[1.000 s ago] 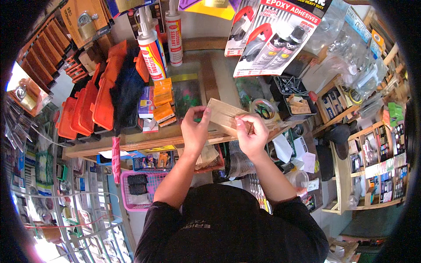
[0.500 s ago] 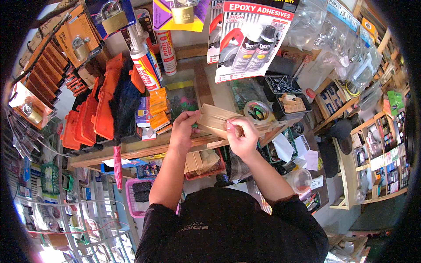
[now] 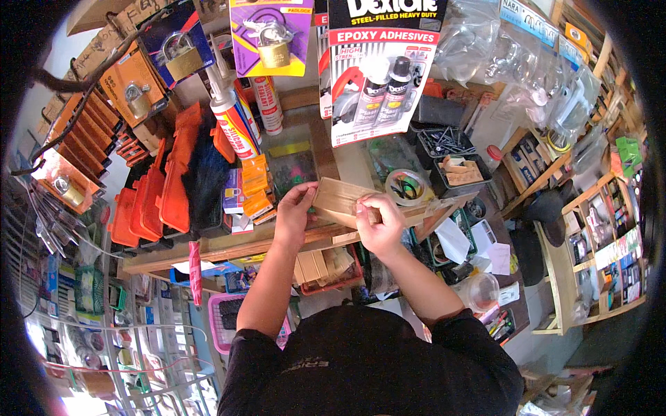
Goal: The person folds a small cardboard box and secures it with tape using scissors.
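Head view: your left hand (image 3: 295,208) pinches the left end of a flat, pale wooden box (image 3: 338,201), fingers closed on its edge. Your right hand (image 3: 380,220) is wrapped over the box's right part, thumb and fingers pressed against it. You hold the box above the wooden counter edge (image 3: 229,246), just in front of a roll of clear packing tape (image 3: 408,187) that lies on the counter.

Judged from this: the box is in hand and being handled or fitted. Whether any tape is on it I cannot tell, since your hands cover the seams.

Around it: orange plastic cases (image 3: 149,201) at the left, a sealant tube (image 3: 232,118) behind, and 1 black tray of screws (image 3: 444,142) beyond the tape.
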Available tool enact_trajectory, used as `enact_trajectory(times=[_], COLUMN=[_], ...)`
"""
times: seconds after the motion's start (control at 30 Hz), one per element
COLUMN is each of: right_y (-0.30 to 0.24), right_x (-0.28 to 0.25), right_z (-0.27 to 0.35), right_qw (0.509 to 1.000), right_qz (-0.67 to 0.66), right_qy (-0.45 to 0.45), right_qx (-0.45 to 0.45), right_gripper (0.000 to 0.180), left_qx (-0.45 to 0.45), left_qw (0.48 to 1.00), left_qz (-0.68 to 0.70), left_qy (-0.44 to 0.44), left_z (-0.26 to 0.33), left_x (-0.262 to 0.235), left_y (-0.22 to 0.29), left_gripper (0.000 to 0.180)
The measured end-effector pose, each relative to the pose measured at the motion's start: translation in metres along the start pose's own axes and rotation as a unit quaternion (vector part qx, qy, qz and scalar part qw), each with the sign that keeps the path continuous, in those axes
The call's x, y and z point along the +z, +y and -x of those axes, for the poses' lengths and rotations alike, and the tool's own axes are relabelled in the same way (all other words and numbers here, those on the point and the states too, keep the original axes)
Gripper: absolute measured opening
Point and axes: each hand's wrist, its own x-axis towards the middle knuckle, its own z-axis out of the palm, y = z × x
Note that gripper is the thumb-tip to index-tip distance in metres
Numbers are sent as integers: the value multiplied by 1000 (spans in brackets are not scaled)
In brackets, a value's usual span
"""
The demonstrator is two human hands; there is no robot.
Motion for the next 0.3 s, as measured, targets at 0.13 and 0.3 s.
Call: enact_trajectory(times=[0.13, 0.3], right_y=[0, 7], right_x=[1, 2], right_z=[-1, -1], right_qw=[1000, 999], right_qz=[1, -15], right_qy=[26, 35], right_qx=[-9, -26], right_gripper=[13, 13], left_qx=[15, 98], left_qw=[1000, 990], left_qz=[-12, -84], left_qy=[-15, -55], left_z=[1, 2], left_x=[-1, -10], left_y=[-4, -19], left_gripper=[22, 29])
